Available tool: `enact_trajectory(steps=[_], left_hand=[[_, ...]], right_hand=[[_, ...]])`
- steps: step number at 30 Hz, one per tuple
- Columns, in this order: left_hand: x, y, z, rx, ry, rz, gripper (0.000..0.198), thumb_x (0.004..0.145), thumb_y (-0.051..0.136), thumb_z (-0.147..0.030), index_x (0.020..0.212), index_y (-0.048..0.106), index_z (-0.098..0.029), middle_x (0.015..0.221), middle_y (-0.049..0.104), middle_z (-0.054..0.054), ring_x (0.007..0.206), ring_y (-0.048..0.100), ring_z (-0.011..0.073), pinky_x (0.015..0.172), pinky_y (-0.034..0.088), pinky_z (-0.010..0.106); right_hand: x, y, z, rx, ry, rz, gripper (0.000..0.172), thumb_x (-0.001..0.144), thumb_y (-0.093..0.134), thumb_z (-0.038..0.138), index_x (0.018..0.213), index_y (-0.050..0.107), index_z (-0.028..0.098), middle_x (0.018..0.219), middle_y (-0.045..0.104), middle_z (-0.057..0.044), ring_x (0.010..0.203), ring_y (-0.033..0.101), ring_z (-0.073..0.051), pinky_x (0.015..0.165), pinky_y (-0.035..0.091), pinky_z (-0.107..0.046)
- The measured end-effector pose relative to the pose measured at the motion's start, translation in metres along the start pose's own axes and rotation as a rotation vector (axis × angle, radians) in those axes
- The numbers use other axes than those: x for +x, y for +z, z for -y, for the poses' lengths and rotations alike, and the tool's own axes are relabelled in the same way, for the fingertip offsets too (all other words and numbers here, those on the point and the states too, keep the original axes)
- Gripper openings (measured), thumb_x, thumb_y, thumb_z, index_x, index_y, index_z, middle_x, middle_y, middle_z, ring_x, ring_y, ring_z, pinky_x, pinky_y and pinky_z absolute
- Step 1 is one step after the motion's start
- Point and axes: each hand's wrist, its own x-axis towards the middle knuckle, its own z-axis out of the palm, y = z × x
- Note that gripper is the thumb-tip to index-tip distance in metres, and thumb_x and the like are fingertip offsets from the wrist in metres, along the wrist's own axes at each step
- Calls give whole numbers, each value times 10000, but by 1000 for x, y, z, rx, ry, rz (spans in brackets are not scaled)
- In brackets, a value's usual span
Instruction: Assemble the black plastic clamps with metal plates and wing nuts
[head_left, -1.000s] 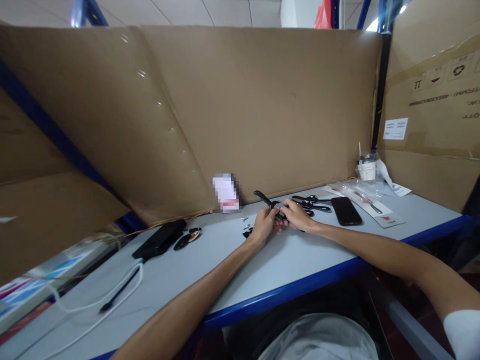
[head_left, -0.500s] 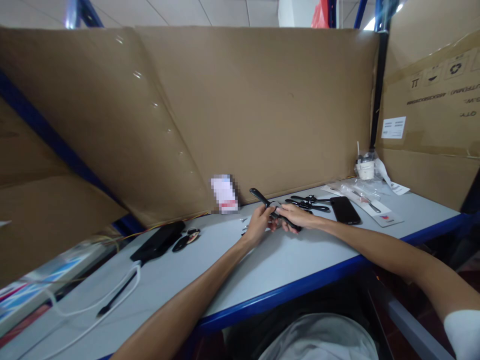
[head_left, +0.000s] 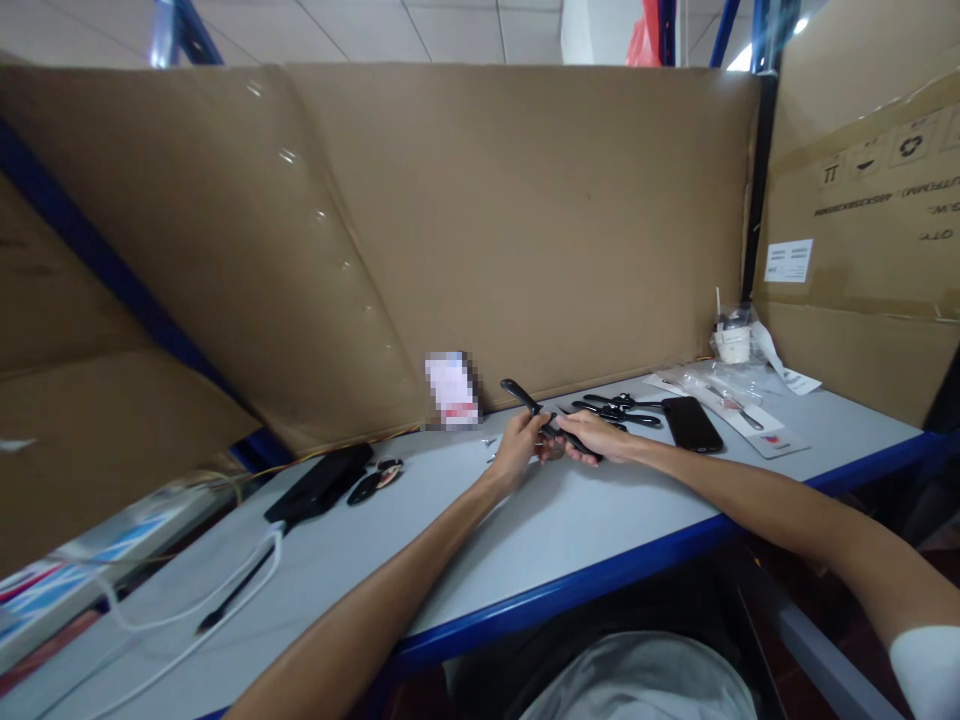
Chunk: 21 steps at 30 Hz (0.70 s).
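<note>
A black two-handled spokeshave [head_left: 517, 391] is held above the table, one handle pointing up and away to the left. My left hand [head_left: 519, 446] is closed round it near its middle. My right hand [head_left: 596, 436] is closed on the middle and the nearer handle, close beside the left. The fingers hide most of the centre, where a bit of grey metal shows. Small metal pieces [head_left: 489, 443] lie just left of my left hand, too small to name. Behind my right hand, more black spokeshaves [head_left: 622, 408] lie on the tabletop.
A black phone [head_left: 691, 424] lies to the right, with plastic packaging [head_left: 724, 385] and a bagged cup [head_left: 732, 338] beyond. A blurred-out upright screen [head_left: 453, 388] leans on the cardboard wall [head_left: 525, 220]. To the left are a black case [head_left: 321, 482], keys [head_left: 375, 482] and a white cable [head_left: 274, 570].
The view has shifted slightly. Both hands keep their hold on the spokeshave, with only a small shift of the fingers at its middle.
</note>
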Motion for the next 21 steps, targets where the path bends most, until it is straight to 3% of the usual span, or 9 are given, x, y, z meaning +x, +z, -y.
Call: enact_trajectory(steps=[7, 11, 13, 14, 15, 18, 21], left_hand=[[0, 2, 1, -18, 19, -7, 449, 734, 741, -573, 789, 529, -181, 591, 598, -2, 442, 520, 108, 386, 350, 197], [4, -12, -7, 5, 45, 82, 592, 835, 493, -780, 898, 550, -193, 636, 587, -4, 459, 518, 126, 432, 394, 235], [8, -27, -8, 204, 147, -21, 573, 863, 456, -765, 934, 569, -208, 644, 567, -12, 472, 514, 138, 463, 399, 248], [10, -35, -8, 384, 236, -86, 511, 847, 547, -716, 917, 586, -211, 649, 565, -9, 508, 524, 144, 501, 411, 252], [11, -42, -6, 552, 316, -80, 459, 808, 652, -656, 927, 617, -214, 697, 589, 9, 606, 574, 168, 579, 449, 264], [13, -52, 8, 886, 470, 68, 391, 793, 727, -535, 1029, 679, -228, 999, 669, 94, 943, 623, 254, 850, 490, 343], [14, -47, 23, 1069, 492, 210, 321, 898, 624, -471, 1089, 698, -224, 1115, 655, 130, 1034, 593, 279, 979, 450, 412]], right_hand=[[2, 10, -2, -1, -64, -149, 347, 1062, 427, 348, 764, 494, 185, 452, 417, 90, 286, 280, -54, 285, 202, -175], [6, 9, -3, 69, -86, -269, 365, 1063, 432, 361, 747, 482, 184, 458, 398, 92, 298, 274, -44, 302, 182, -174], [8, 4, -3, 118, -69, -344, 363, 1070, 414, 354, 757, 479, 183, 456, 385, 96, 303, 274, -42, 313, 179, -172], [9, 1, -2, 142, -53, -382, 363, 1075, 394, 343, 759, 474, 184, 452, 375, 99, 303, 271, -44, 316, 177, -174], [10, -2, -2, 164, -36, -417, 363, 1081, 370, 329, 761, 467, 187, 447, 363, 102, 301, 266, -46, 317, 174, -179], [11, -9, -1, 204, -6, -485, 366, 1089, 320, 303, 764, 450, 196, 435, 345, 106, 292, 246, -56, 316, 165, -197], [11, -10, 0, 204, 7, -493, 359, 1088, 321, 293, 766, 448, 196, 431, 349, 107, 288, 239, -55, 317, 163, -202]])
